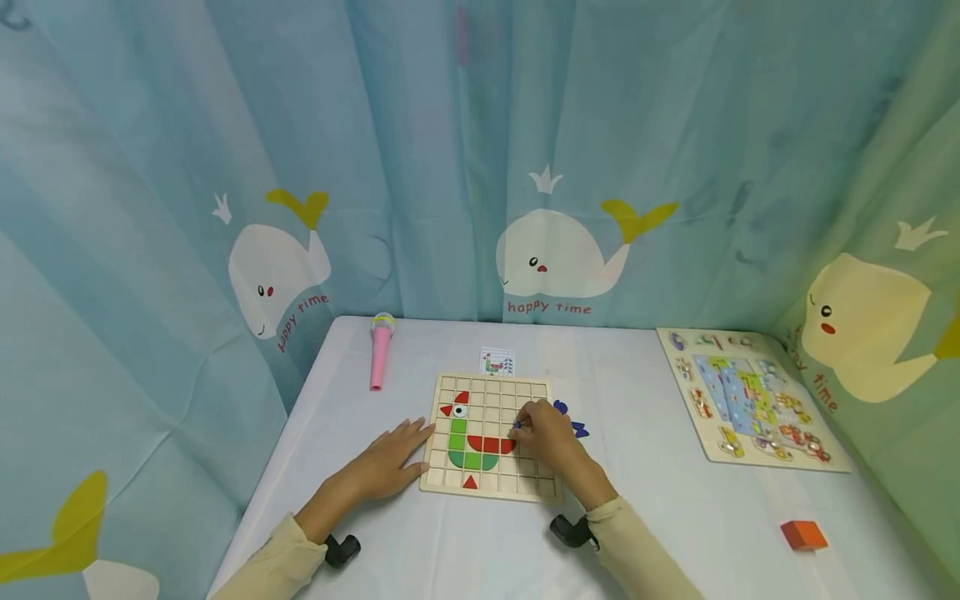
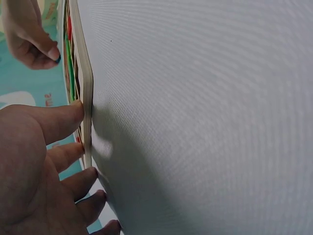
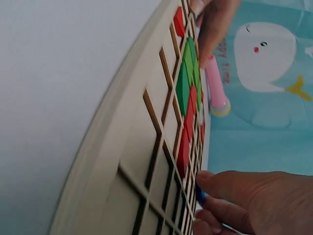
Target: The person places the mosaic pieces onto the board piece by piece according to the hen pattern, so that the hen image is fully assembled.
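A wooden grid board (image 1: 536, 492) lies on the table, with red and green tiles forming part of a bird picture. At its left edge rests my left hand (image 1: 386, 461), fingers spread; in the left wrist view its thumb (image 2: 66, 120) touches the board's rim. Over the right half of the grid, my right hand (image 1: 550, 433) pinches a small blue tile (image 3: 200, 194) between thumb and fingers. The tile's shape is mostly hidden. Several more blue tiles (image 1: 580, 429) lie just right of the board. A red triangle tile (image 1: 470, 482) sits near the bottom row.
A small picture card (image 1: 497, 361) lies behind the board. Farther left is a pink toy microphone (image 1: 380, 354). On the right are a wooden puzzle board (image 1: 701, 417) with picture pieces and an orange block (image 1: 804, 535). Whale-print curtains (image 1: 435, 167) surround the white table.
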Motion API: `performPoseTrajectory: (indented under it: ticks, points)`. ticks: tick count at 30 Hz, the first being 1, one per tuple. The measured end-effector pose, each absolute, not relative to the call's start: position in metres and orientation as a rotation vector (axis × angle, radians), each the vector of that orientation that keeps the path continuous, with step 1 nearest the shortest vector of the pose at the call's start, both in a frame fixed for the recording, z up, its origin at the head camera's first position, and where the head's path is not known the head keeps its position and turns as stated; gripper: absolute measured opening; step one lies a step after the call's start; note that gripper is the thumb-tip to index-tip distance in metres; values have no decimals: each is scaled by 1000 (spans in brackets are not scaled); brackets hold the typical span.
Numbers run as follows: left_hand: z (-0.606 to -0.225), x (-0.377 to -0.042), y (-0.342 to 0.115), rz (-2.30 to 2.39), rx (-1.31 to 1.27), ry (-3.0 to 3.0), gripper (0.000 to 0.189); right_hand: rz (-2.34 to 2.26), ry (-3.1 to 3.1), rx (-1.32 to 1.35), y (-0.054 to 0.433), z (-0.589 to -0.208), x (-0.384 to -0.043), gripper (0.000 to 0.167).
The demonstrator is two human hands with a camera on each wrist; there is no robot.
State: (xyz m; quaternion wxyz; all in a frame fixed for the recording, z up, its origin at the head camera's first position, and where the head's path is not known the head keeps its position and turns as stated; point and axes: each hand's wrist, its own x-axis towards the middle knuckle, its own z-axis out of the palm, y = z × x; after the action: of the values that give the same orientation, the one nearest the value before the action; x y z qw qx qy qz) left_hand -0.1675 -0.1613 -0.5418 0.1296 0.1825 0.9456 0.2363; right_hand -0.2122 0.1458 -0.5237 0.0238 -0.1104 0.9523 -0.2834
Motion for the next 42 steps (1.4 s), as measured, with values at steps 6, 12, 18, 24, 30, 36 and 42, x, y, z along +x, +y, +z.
performPoseTrajectory:
  ticks: [6,12,18,24,30,36,42]
  points:
    - [-540,-166,-161,684,526,2749,63,-844,2886,-347,139,-522,-218,15]
    - [-541,-166,-161,681,532,2750,63,-866,2808,-369,141,-519,-224,12]
    - [-541,-166,-161,676,530,2750,63,-946,2750,-359,143,-520,-224,10]
    - [-541,-166,-160,674,517,2756,63,-959,2749,-351,143,-520,-224,12]
    - [-542,-166,-160,677,515,2758,63,-933,2783,-373,141,-524,-224,12]
    - [-544,-167,-161,665,518,2766,63,-901,2814,-377,136,-523,-224,11]
    - [-543,-167,-161,668,519,2760,63,-856,2862,-353,133,-520,-222,10]
